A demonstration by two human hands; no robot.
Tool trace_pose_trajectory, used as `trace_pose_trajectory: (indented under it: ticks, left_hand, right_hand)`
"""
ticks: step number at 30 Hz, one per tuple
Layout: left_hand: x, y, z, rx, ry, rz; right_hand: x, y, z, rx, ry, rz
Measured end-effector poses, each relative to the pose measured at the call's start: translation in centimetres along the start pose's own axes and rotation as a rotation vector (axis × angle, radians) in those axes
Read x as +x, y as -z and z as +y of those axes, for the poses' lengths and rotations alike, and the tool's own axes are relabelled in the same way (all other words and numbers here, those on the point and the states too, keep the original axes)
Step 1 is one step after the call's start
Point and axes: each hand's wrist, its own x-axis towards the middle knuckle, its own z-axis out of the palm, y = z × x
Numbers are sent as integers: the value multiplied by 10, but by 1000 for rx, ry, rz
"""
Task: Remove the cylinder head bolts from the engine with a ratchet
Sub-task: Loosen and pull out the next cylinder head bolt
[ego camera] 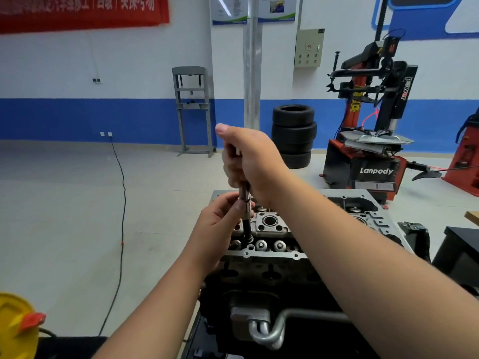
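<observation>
My right hand (pixel 250 161) is wrapped round the top of the ratchet (pixel 245 195), thumb up, tool standing approx. vertical. My left hand (pixel 220 224) pinches the shaft lower down w/ fingertips, just above where the extension (pixel 247 230) drops into the cylinder head (pixel 272 229). Socket end sits in a bolt well at the near-left of the head, beside the row of valve springs (pixel 269 246); can't see the bolt itself, it's hidden down the hole. The engine (pixel 259 294) is right below me, betw. my forearms.

Risks, as I judge them: tool is long and upright, so any side lean from my top hand could tip the socket off the bolt head & round the corners. If the socket isn't fully seated (can't tell from here), it'll slip when I load it. A sudden slip means knuckles into the cam bearing caps or the head's edge. Left fingertips are close to the joint, so there's a pinch risk if it jumps. A loose bolt could also drop back down the well.
</observation>
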Motion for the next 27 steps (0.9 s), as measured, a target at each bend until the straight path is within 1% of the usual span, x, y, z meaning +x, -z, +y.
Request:
trace_pose_trajectory:
  ticks: [1,2,3,6,7,8,11,13,15,16,17,20,21,22,24,27]
  left_hand:
    - [0,1,-1,1,12,-24]
    - [0,1,0,5,17,-35]
    - [0,0,0,10,10,-34]
    - [2,-6,1,21,-35,32]
    - [3,-7,1,17,-46,54]
    - [4,-7,-1,19,-47,70]
    - [4,-3,-4,8,-12,58]
    - [3,1,-5,-14,-5,16]
    - [1,3,-5,-19,5,-24]
    - [1,2,-4,-13,10,-36]
    - [0,2,-4,-9,8,-37]
    - [1,-1,-1,-15,-10,7]
    - [2,-2,-1,-11,-11,29]
    - [3,-3,-1,-6,-9,54]
    - [5,-5,-2,15,-7,93]
    - [4,-4,-3,30,-5,64]
  right_hand:
    - [1,3,-2,15,-39,-58]
    - [1,5,-3,19,-60,-70]
    - [0,4,-3,11,-64,-32]
    - [-5,-9,5,-88,-7,257]
    - [-7,-14,8,-95,34,334]
    - [-9,-17,12,-81,75,362]
    - [-9,-18,13,-55,125,298]
    - [-4,-11,7,-8,63,201]
    - [-1,-4,2,14,-23,57]
    - [-1,-3,2,6,-32,23]
    - [-1,-4,4,-11,-19,41]
    - [-6,-13,12,-127,138,297]
    - [-7,-16,13,-157,178,354]
    - [-7,-18,14,-163,186,373]
    - [-6,-21,12,-115,149,348]
    - [-2,-13,8,-33,118,234]
